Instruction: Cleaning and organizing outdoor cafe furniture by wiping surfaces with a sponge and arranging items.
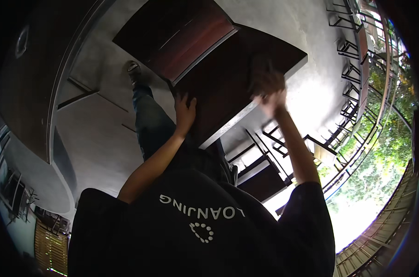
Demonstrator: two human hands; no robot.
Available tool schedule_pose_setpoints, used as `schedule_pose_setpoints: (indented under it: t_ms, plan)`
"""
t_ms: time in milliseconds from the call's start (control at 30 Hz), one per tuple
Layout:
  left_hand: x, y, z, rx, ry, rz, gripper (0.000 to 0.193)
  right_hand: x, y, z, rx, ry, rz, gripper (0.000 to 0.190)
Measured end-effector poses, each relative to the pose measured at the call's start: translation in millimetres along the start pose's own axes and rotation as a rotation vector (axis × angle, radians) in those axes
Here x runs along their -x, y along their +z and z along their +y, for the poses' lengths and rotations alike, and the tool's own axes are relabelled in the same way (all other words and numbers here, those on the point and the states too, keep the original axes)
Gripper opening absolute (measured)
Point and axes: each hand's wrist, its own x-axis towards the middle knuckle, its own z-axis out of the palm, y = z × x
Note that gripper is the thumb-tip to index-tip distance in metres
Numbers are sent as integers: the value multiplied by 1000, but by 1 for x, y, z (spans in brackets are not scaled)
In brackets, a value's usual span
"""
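Observation:
A dark brown wooden panel with a pale front edge stretches out before me. Beyond a light strip, a second dark panel with a reddish band adjoins it at an angle. My left hand rests at the left edge of the nearer panel, fingers spread. Over the right part of that panel, close to its pale edge, is my right hand, blurred by motion. A dark smear shows by its fingers; whether it is a held thing or a reflection, I cannot tell.
A large dark tabletop curves along the left. My jeans-clad leg and shoe show beside the panel on the grey floor. Black-framed furniture lines the right side. Nearer, a dark-topped piece stands beyond my right hip.

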Motion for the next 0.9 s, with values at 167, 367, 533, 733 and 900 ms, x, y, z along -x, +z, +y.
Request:
schedule_pose_setpoints:
  t_ms: [167, 367, 533, 733, 900]
  plan:
    - [12, -8, 45, 17, 28, -194, 61, -20, -17, 95, -42, -8, 263, 27]
    - [44, -7, 111, -70, 143, -323, 81, -19, -9, 107, -74, 184, 538, 17]
    - [49, -10, 131, -306, 310, -275, 80, 1, 27, 56, -199, 363, 743, 21]
    - [48, -8, 123, -129, 335, -188, 54, 40, 63, -70, -346, 402, 586, 36]
    - [54, -11, 124, -234, 365, -77, 43, 52, 75, -63, -261, 46, 489, 41]
